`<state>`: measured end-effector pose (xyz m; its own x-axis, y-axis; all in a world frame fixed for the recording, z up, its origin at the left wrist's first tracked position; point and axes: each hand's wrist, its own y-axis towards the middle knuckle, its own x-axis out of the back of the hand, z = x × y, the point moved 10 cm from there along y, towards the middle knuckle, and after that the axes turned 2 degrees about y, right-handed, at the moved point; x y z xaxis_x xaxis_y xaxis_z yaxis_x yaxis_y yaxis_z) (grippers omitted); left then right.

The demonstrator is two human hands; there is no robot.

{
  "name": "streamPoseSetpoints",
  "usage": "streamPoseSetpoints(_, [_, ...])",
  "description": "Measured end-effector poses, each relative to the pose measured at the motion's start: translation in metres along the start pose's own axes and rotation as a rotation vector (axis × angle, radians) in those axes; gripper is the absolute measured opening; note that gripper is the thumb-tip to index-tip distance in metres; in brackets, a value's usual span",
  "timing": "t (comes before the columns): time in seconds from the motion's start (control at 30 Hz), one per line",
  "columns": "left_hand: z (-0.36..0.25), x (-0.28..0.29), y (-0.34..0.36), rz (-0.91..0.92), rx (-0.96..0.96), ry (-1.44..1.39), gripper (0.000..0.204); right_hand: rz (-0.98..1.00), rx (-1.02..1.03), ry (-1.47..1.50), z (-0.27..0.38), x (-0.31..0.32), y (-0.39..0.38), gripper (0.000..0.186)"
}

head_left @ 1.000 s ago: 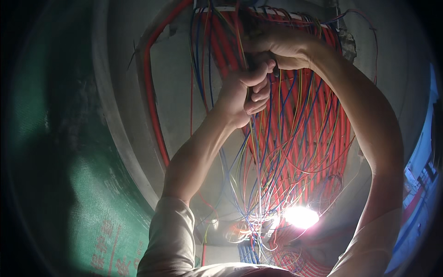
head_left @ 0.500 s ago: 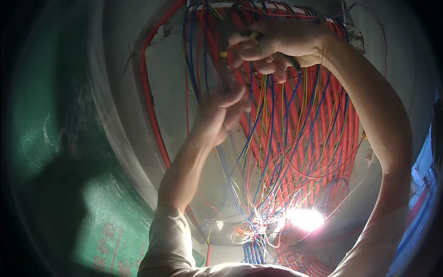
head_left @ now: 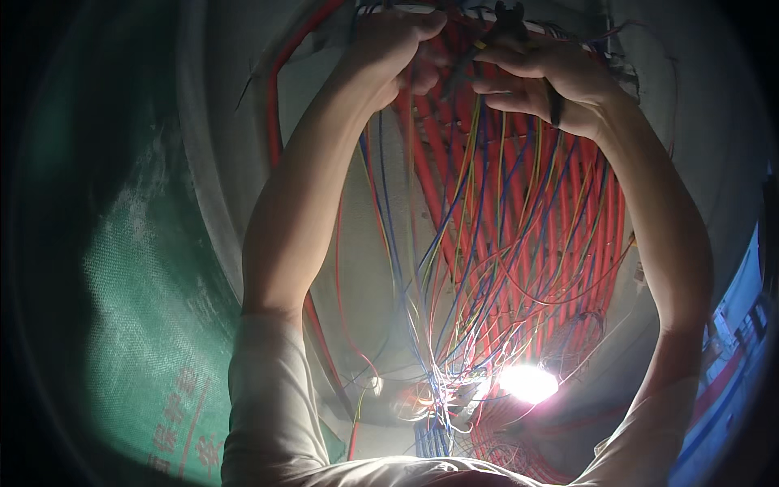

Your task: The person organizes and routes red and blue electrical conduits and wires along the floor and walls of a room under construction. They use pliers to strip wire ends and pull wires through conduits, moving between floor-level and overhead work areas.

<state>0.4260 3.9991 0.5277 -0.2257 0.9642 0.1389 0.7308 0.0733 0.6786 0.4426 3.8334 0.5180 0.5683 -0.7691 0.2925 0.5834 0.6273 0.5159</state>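
Observation:
Both my arms reach up to the top of a wall packed with red conduit pipes (head_left: pixel 436 154). My right hand (head_left: pixel 568 81) holds dark pliers (head_left: pixel 510 31) with yellow marks; their jaws point up and the handles stand spread apart. Close by on the left, my left hand (head_left: pixel 388 50) is closed with its fingers curled, at the upper ends of the wires. What it pinches, if anything, is hidden. Thin blue, red and yellow-green wires (head_left: pixel 462 211) hang loose from the top, over the pipes, and gather lower down in a tangle.
A bright lamp (head_left: pixel 527 384) glares beside the wire tangle. Green mesh-textured sheeting (head_left: pixel 154 276) covers the left side. One thick red pipe (head_left: pixel 274 105) curves down behind my left arm. Blue material (head_left: pixel 742 284) shows at the right edge.
My left hand has moved up to the top of the wires. My right hand has shifted right and turned, the pliers' jaws now pointing up. The view has shifted slightly.

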Motion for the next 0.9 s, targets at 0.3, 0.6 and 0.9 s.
streamPoseSetpoints(0.3, [-0.053,-0.025,0.014,-0.398,-0.780,1.020,0.026,-0.003,0.014,0.142,0.004,0.001,-0.003,0.021])
streamPoseSetpoints(0.6, [0.013,-0.019,0.032,0.119,-0.326,-0.108,0.021,0.086,0.133,0.082,0.027,0.000,-0.015,0.052])
streamPoseSetpoints(0.9, [0.035,-0.046,0.022,-0.044,-0.345,-0.427,0.020,-0.025,0.105,0.236,0.053,0.008,-0.043,0.039])
